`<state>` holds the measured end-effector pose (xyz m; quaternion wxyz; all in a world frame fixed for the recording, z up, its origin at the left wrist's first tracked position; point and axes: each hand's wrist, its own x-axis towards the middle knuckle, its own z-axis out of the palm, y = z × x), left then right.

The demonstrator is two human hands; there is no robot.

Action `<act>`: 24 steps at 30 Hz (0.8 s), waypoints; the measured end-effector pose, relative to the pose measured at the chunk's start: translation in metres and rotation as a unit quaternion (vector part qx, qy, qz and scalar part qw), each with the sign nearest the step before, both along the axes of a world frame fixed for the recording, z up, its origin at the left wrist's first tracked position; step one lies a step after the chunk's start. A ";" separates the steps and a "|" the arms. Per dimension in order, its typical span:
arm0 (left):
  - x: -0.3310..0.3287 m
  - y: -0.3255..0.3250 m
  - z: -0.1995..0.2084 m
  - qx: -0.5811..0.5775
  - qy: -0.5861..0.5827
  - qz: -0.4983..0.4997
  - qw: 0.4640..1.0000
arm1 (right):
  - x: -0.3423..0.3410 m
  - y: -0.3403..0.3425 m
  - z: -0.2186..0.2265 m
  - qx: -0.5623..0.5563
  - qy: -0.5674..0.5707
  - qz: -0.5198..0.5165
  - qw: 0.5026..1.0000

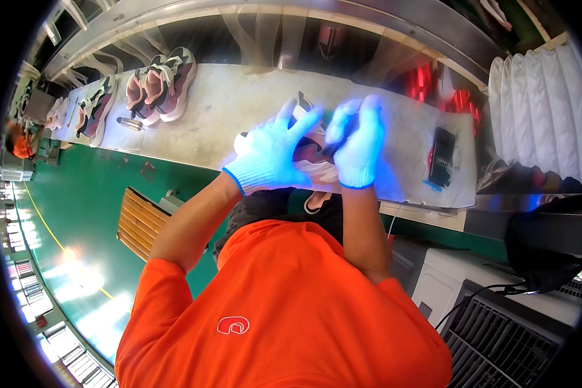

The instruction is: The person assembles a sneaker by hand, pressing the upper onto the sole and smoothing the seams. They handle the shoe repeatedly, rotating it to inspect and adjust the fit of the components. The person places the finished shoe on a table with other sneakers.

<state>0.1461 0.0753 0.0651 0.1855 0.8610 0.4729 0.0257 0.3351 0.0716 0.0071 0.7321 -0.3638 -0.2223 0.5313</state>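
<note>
A sneaker (311, 152) in white, mauve and black lies on the worktable in front of me, partly hidden under my hands. My left hand (270, 152), in a white glove tinted blue by the light, is laid across it, thumb on the near side and fingers over the far side, holding it down. My gloved right hand (359, 146) is raised at the sneaker's right side with its fingers bent together. Something small and dark shows at these fingertips, too blurred to name.
Several similar sneakers (168, 87) stand along the pale worktable (232, 90) to the left, beside a small metallic tube-shaped item (130, 123). A dark phone-like object (441, 157) lies at the right. A ribbed white duct (539, 113) hangs beyond it. A slatted wooden stool (137, 223) is at lower left.
</note>
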 end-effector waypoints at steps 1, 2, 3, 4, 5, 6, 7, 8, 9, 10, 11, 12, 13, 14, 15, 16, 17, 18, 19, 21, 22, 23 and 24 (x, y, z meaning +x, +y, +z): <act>0.000 -0.001 -0.001 0.011 -0.010 -0.002 1.000 | 0.005 0.001 -0.008 0.063 0.044 0.064 0.995; -0.001 0.000 -0.005 0.022 -0.020 -0.005 1.000 | 0.013 0.003 -0.017 0.125 0.087 0.126 0.980; -0.002 0.000 -0.008 0.032 -0.030 -0.008 0.999 | 0.023 0.005 -0.023 0.156 0.134 0.178 0.962; -0.002 0.001 -0.007 0.017 -0.034 -0.007 0.999 | 0.033 0.007 -0.028 0.184 0.183 0.227 0.939; -0.001 0.003 -0.004 0.001 -0.038 -0.006 0.999 | 0.040 0.007 -0.034 0.202 0.193 0.242 0.929; 0.000 0.003 -0.003 -0.015 -0.042 -0.006 0.999 | 0.047 0.005 -0.040 0.201 0.212 0.242 0.925; 0.001 0.003 -0.004 -0.010 -0.040 0.000 0.999 | 0.049 0.005 -0.043 0.210 0.211 0.238 0.924; 0.002 0.001 -0.005 -0.005 -0.038 0.006 0.999 | 0.050 0.006 -0.046 0.220 0.211 0.232 0.924; 0.003 0.000 -0.006 0.000 -0.037 0.011 0.999 | 0.052 0.008 -0.048 0.223 0.208 0.238 0.922; 0.004 0.000 -0.006 -0.008 -0.037 0.016 0.999 | 0.052 0.008 -0.047 0.225 0.207 0.241 0.921; 0.005 0.000 -0.006 -0.016 -0.037 0.020 0.999 | 0.052 0.008 -0.046 0.228 0.206 0.243 0.920; 0.005 0.000 -0.006 -0.024 -0.037 0.024 0.999 | 0.050 0.006 -0.048 0.224 0.213 0.241 0.920; 0.005 0.000 -0.006 -0.024 -0.045 0.020 0.998 | 0.049 0.006 -0.047 0.222 0.217 0.241 0.920; 0.004 0.000 -0.007 -0.024 -0.053 0.016 0.998 | 0.049 0.006 -0.046 0.220 0.220 0.241 0.919; 0.004 -0.001 -0.007 -0.024 -0.061 0.012 0.998 | 0.048 0.006 -0.047 0.220 0.221 0.240 0.919; 0.004 -0.001 -0.006 -0.024 -0.057 0.007 0.998 | 0.048 0.005 -0.047 0.223 0.218 0.238 0.920; 0.004 -0.002 -0.005 -0.023 -0.053 0.002 0.998 | 0.048 0.004 -0.047 0.226 0.215 0.235 0.921; 0.004 -0.002 -0.004 -0.023 -0.049 -0.003 0.999 | 0.048 0.004 -0.047 0.229 0.212 0.233 0.921; 0.004 -0.002 -0.006 -0.021 -0.060 0.002 0.998 | 0.048 0.003 -0.047 0.216 0.214 0.223 0.926; 0.004 -0.001 -0.010 -0.018 -0.082 0.013 0.996 | 0.047 0.002 -0.046 0.206 0.218 0.213 0.930; 0.006 -0.001 -0.011 -0.020 -0.083 0.021 0.996 | 0.046 0.002 -0.046 0.202 0.220 0.209 0.931; 0.008 -0.002 -0.011 -0.022 -0.085 0.029 0.996 | 0.048 0.002 -0.048 0.191 0.223 0.202 0.934; 0.009 -0.002 -0.012 -0.024 -0.086 0.037 0.995 | 0.048 0.002 -0.049 0.181 0.225 0.194 0.938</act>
